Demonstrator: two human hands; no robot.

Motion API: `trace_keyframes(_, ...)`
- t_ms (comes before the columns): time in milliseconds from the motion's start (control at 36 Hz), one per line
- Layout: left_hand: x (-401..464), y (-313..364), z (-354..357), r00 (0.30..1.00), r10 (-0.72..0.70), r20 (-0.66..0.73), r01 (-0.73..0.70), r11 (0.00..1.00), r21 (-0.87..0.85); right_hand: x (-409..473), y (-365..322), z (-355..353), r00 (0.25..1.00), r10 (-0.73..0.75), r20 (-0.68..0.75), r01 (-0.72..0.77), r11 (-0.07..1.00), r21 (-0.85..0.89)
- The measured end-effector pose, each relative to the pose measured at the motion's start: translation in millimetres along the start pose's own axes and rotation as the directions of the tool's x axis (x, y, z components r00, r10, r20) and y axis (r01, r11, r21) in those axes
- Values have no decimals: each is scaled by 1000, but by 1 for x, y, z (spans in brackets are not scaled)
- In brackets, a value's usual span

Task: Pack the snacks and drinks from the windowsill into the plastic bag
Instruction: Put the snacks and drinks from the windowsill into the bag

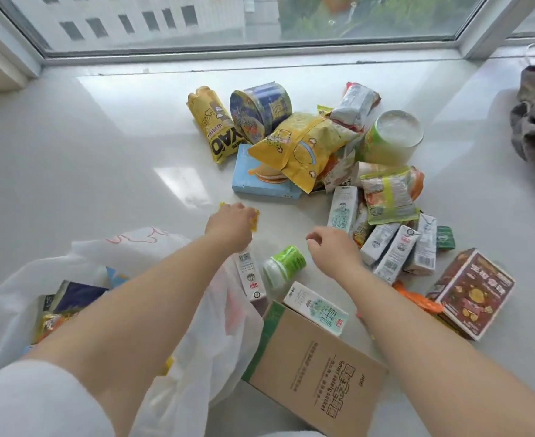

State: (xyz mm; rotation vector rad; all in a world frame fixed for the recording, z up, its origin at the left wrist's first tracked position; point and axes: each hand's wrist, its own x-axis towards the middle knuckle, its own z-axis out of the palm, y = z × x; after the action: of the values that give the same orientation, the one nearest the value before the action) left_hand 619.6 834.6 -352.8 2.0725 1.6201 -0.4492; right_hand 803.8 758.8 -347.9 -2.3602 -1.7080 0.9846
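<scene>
Left hand (230, 223) reaches out over the white windowsill (102, 146); its fingers are closed round a small yellow snack packet (253, 219), the packet's edges poking out either side of the fist; can't tell if packet is lifted or touching the sill. Right hand (332, 250) hovers just beside the green-capped drink bottle (283, 266), which lies on its side; fingers loosely curled, part open, holding nothing.

White plastic bag (196, 326) sits at near left under the left forearm, mouth open, w/ several packets already inside; a milk carton (250, 275) lies at its rim, and another milk carton (316, 307) rests on the brown cardboard box (316, 370) next to the bag.

Rest of snacks still on the sill: yellow popcorn bag (301, 146) atop a blue biscuit box (260, 181); round blue tin (260, 110) and yellow tall packet (212, 124) behind; a pale drink cup (392, 137) to the right; cluster of small milk cartons (398, 250) near the right hand; dark red snack box (471, 291) at far right.
</scene>
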Motion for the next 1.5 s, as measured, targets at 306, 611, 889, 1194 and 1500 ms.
trace_keyframes(306,72,-10,29,995,-73,68,69,996,61,78,35,-21,958,-19,-288,-34,983,-179)
trace_keyframes(611,88,-15,33,997,-21,80,3,976,219,153,31,-60,975,-218,-44,134,730,-670)
trace_keyframes(889,75,12,46,987,147,65,-160,938,307,176,27,-55,963,-243,115,261,745,-614)
trace_keyframes(1194,77,61,26,975,152,-162,-146,988,48,126,49,-42,950,-313,-20,236,755,-612)
trace_keyframes(1500,112,132,26,996,-13,-91,-22,930,-366,94,104,-66,966,-210,-152,96,834,-543)
